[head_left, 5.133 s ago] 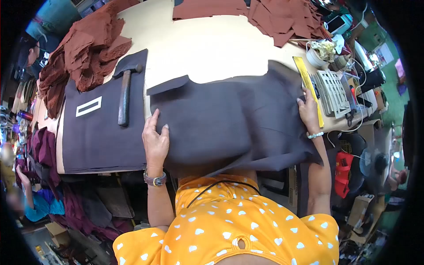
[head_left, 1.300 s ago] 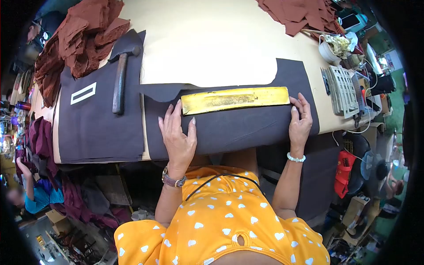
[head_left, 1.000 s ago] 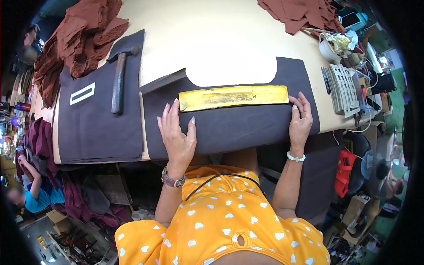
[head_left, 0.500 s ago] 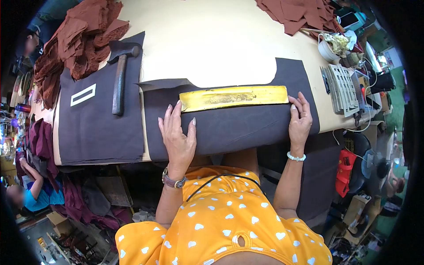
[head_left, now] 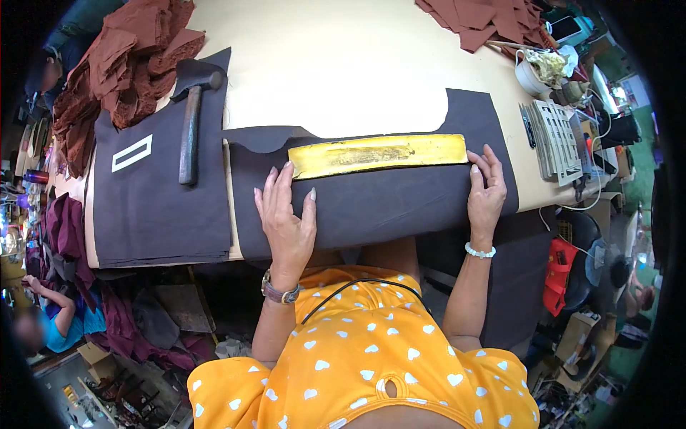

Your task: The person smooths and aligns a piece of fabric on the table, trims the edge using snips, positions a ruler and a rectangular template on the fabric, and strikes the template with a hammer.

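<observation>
A long yellow block [head_left: 379, 155], worn dark along its middle, lies across dark cloth [head_left: 371, 196] on the table. My left hand [head_left: 287, 214] rests flat on the cloth with fingers apart, its fingertips at the block's left end. Beside the right end is my right hand [head_left: 487, 191], fingers loosely bent and spread, the fingertips at or very near the block. Neither hand is wrapped round it. To the left, a hammer [head_left: 190, 132] lies on a stack of dark cloth [head_left: 164, 222], next to a pale rectangular frame [head_left: 132, 153].
Reddish-brown cloth scraps [head_left: 136, 64] are heaped at the far left, and more scraps [head_left: 486, 25] at the far right. A white pot [head_left: 530, 77] and a stack of slotted plates [head_left: 556, 143] stand along the right edge. A co-worker [head_left: 64, 318] sits at the lower left.
The loose cloth flap left of the yellow block has shifted and now curls lower. My hands stay almost in place. The co-worker's arm has moved slightly.
</observation>
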### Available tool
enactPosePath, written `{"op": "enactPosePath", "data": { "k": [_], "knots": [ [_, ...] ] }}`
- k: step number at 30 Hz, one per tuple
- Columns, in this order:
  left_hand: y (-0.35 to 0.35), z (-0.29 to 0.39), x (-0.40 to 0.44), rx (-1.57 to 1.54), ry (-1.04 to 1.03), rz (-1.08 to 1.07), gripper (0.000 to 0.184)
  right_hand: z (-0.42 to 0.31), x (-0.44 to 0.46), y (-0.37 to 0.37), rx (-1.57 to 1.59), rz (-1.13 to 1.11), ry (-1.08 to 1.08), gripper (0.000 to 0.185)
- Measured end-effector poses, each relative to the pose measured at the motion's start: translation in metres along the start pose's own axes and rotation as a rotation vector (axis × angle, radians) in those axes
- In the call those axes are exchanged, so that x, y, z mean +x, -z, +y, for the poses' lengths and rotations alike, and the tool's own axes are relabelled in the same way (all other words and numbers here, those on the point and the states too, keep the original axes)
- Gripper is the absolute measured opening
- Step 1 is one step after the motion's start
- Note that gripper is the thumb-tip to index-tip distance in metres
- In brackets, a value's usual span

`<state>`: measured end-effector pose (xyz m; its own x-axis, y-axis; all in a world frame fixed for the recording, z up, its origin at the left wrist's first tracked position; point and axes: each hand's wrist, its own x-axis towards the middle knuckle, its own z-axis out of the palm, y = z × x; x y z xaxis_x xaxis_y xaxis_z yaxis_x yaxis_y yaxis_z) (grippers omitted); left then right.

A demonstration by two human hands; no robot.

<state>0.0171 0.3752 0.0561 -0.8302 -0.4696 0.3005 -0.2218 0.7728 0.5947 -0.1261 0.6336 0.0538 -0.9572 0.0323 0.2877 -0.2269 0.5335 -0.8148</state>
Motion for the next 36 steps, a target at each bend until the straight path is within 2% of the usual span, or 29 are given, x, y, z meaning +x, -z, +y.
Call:
{"op": "enactPosePath", "data": {
  "k": [13, 16, 21, 26, 29, 30, 33, 36],
  "knots": [
    [-0.001, -0.001, 0.0, 0.028, -0.03, 0.016, 0.039, 0.006, -0.001, -0.001, -0.043, 0.019, 0.046, 0.036],
    [-0.002, -0.002, -0.001, 0.024, -0.027, 0.009, 0.034, 0.001, -0.001, -0.001, -0.042, 0.027, 0.055, 0.028],
    [-0.002, -0.001, 0.0, 0.039, -0.043, -0.001, 0.029, -0.008, -0.003, -0.003, -0.321, 0.019, 0.279, 0.014],
    [0.005, 0.012, 0.006, 0.357, -0.16, -0.044, 0.025, -0.018, 0.001, 0.0, -0.576, 0.007, 0.439, 0.014],
    [0.004, 0.014, 0.011, 0.456, -0.232, -0.101, 0.024, -0.008, 0.02, 0.018, -0.402, -0.168, 0.383, 0.016],
    [0.004, 0.016, 0.012, 0.491, -0.231, -0.126, 0.024, 0.0, 0.029, 0.028, -0.262, -0.186, 0.297, 0.016],
    [0.001, 0.02, 0.014, 0.493, -0.229, -0.133, 0.027, 0.031, 0.062, 0.067, -0.39, 0.109, 0.349, 0.018],
    [-0.003, 0.021, 0.013, 0.506, -0.256, -0.117, 0.031, 0.072, 0.096, 0.112, -0.636, 0.217, 0.193, 0.022]
  ]
}}
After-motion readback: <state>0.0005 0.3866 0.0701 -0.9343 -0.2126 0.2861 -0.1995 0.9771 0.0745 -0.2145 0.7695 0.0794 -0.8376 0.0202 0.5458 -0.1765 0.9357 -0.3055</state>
